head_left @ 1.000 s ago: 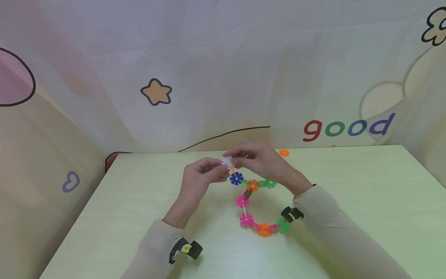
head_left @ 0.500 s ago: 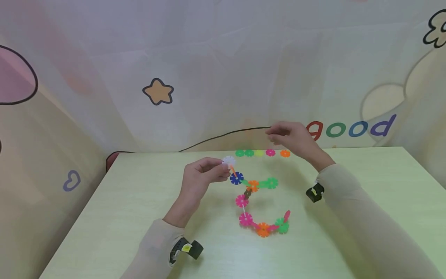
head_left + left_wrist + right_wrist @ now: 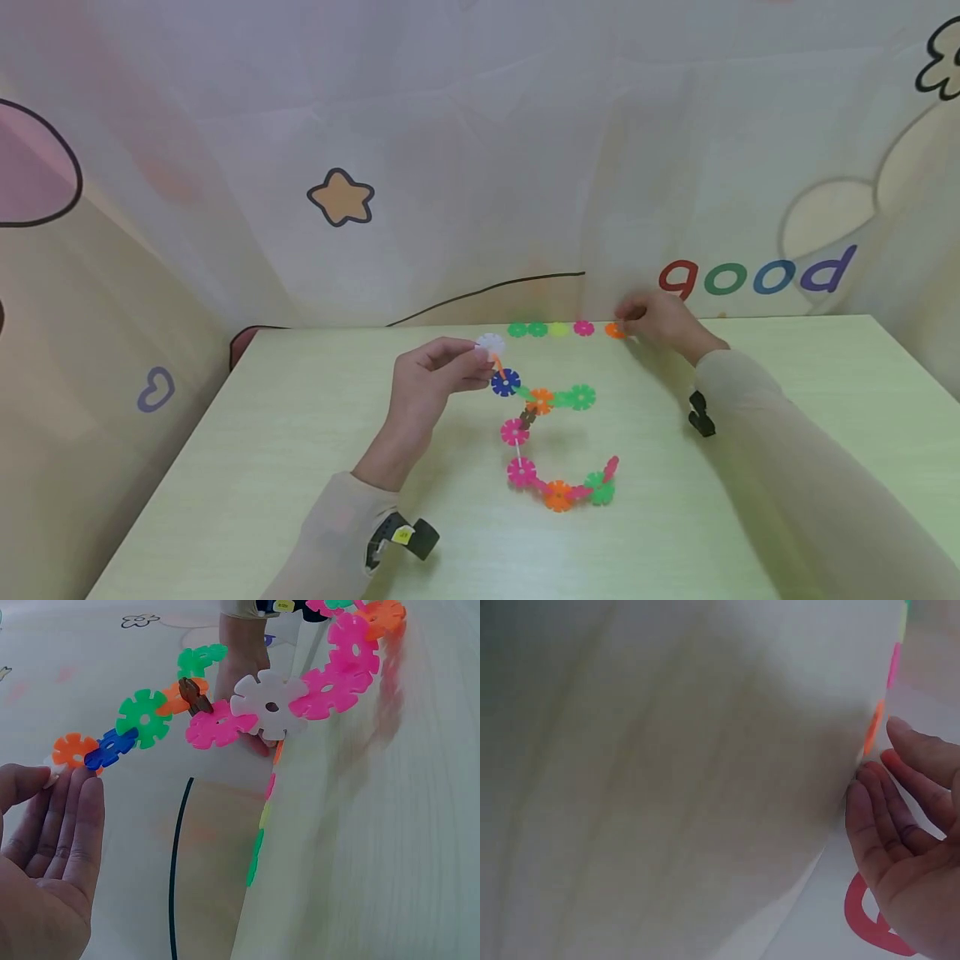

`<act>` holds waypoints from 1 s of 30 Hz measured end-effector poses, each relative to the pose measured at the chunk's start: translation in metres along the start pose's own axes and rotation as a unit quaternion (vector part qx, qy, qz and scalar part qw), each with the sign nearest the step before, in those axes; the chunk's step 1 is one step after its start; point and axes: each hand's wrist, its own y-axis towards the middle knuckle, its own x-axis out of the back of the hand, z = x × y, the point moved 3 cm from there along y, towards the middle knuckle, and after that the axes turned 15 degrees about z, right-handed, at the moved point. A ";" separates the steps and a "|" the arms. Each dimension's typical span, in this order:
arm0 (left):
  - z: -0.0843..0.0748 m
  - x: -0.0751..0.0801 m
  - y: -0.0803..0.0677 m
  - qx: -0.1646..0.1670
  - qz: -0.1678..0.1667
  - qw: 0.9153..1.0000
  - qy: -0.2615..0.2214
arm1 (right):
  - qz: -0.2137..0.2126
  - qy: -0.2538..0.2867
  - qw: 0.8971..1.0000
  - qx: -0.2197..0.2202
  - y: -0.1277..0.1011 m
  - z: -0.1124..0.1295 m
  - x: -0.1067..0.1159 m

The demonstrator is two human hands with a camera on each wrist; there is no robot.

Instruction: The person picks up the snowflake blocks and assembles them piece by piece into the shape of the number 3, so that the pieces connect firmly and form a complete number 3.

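My left hand pinches a white snowflake disc at the end of a chain of interlocked plastic discs. In the left wrist view that disc is mostly hidden by the fingers, and an orange disc and a blue disc follow it. From there the chain bends in an open curve toward a pink disc at its other end. At the table's back edge, my right hand has its fingertips right at a loose orange disc. The right wrist view shows thumb and fingers spread apart beside it.
Left of the loose orange disc, a row of discs runs along the back edge: pink, yellow and green. A printed cloth backdrop rises behind the pale wooden table.
My right hand has let go of the white disc, swung right and back, then come down by the loose orange disc. My left hand still holds the chain, which has shifted slightly left.
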 end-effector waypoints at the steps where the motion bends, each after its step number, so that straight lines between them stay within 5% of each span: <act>1: 0.000 0.000 0.000 -0.001 0.001 1.000 0.000 | 0.002 -0.006 1.000 -0.001 0.001 0.000 -0.001; 8: -0.001 0.000 0.000 -0.008 0.006 1.000 -0.004 | 0.016 -0.029 0.999 -0.011 0.007 0.003 -0.007; 19: -0.001 -0.001 0.001 -0.012 0.008 1.000 -0.012 | 0.013 0.025 1.000 0.004 0.002 0.008 -0.012; 30: 0.001 -0.002 0.001 -0.006 0.007 1.000 -0.013 | -0.008 0.096 0.979 0.181 -0.028 0.085 -0.015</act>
